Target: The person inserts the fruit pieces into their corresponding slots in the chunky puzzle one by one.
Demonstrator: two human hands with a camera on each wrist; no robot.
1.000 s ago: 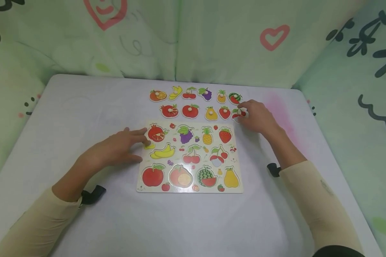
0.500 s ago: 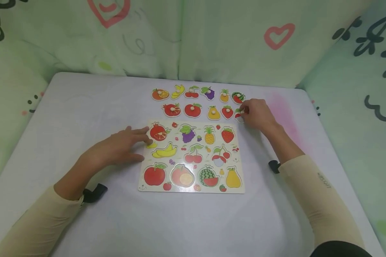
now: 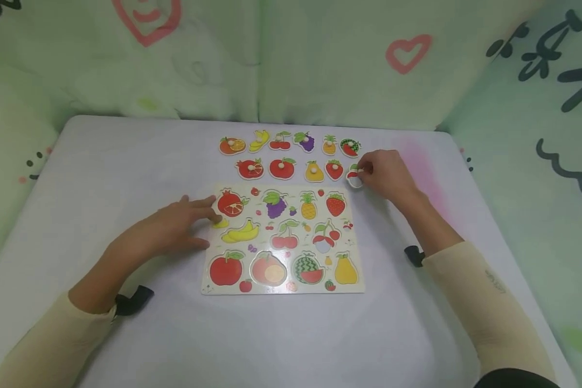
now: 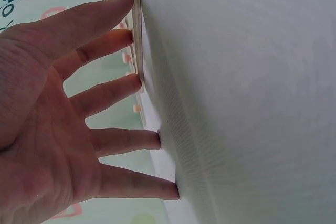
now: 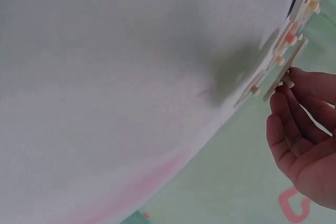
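In the head view my right hand (image 3: 388, 173) is at the right end of the front row of fruit pieces. Its thumb and fingertips pinch the knob of a red-and-white fruit puzzle piece (image 3: 353, 177) with a green leaf. The right wrist view has this piece (image 5: 283, 72) tilted and raised from the white cloth, its knob between thumb and finger. My left hand (image 3: 167, 227) has its fingers spread at the left edge of the fruit puzzle board (image 3: 359, 289). In the left wrist view the thumb and some fingertips touch the board's edge (image 4: 137, 35).
Two rows of knobbed fruit pieces lie behind the board, among them an orange (image 3: 231, 146), a watermelon (image 3: 350, 147), a strawberry (image 3: 334, 170) and a pear (image 3: 314, 171). The white-covered table (image 3: 281, 339) is bounded by a green curtain (image 3: 310, 70) at the back.
The red-and-white piece, at first flat and partly under my right fingers, is now tilted and held by its knob. My left hand stays at the board; the head view shifts slightly.
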